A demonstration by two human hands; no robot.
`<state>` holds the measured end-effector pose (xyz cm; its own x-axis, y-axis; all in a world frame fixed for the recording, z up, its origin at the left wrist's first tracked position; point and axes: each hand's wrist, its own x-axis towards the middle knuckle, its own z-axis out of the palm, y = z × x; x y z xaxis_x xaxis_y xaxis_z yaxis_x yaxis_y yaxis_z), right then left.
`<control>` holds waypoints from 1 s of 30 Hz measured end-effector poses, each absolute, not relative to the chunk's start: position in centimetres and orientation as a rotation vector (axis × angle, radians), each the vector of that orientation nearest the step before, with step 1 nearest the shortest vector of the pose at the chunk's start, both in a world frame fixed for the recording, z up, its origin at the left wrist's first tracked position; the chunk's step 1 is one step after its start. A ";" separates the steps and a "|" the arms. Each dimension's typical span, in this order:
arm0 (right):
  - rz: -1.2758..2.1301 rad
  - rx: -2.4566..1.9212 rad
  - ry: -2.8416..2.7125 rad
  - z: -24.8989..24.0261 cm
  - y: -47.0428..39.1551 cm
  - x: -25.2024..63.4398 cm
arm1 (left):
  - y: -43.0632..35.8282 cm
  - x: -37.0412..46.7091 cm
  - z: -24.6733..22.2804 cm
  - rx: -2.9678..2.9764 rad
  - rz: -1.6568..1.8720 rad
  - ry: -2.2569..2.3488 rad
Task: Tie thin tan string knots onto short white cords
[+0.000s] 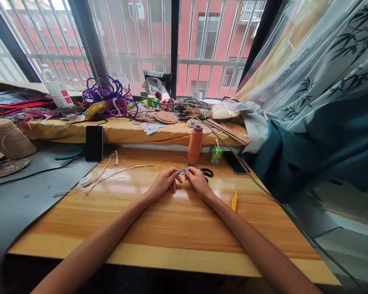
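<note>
My left hand (166, 181) and my right hand (197, 179) meet over the wooden table (184, 228), each closed in a pinch. Between the fingertips shows a small whitish bit, too small to name. Fine orange thread (168, 164) lies in loose loops just behind my fingers. A cone of orange thread (195, 145) stands upright beyond my right hand. Black-handled scissors (207, 172) lie beside that hand, partly hidden by it. To its right is a yellow pointed tool (234, 201), flat on the table.
White cords (110, 176) lie at left, near an upright black phone (94, 143). A green box (215, 153) and another phone (234, 162) sit at back right. A long grey cable (251, 177) crosses the right edge. The cluttered sill (119, 132) runs behind.
</note>
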<state>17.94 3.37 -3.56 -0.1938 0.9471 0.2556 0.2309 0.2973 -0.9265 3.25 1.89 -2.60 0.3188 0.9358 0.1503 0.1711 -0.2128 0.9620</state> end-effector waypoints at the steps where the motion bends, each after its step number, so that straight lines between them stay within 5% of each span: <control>1: 0.974 -1.090 -1.637 -3.5 3.3 17.9 | 1.8 3.3 -2.5 1.622 1.005 1.024; 22: 1.100 -1.022 -1.676 -2.7 3.1 17.9 | 1.9 2.9 -2.1 1.604 1.112 1.128; 30: 0.893 -1.041 -1.815 -2.4 2.5 18.0 | 2.0 2.7 -2.0 1.583 1.084 1.114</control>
<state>18.02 2.50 -2.45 -0.3025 0.9007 0.3118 0.3023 0.4010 -0.8648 2.69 2.02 -1.95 0.2127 0.9642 0.1582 0.1848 -0.1987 0.9625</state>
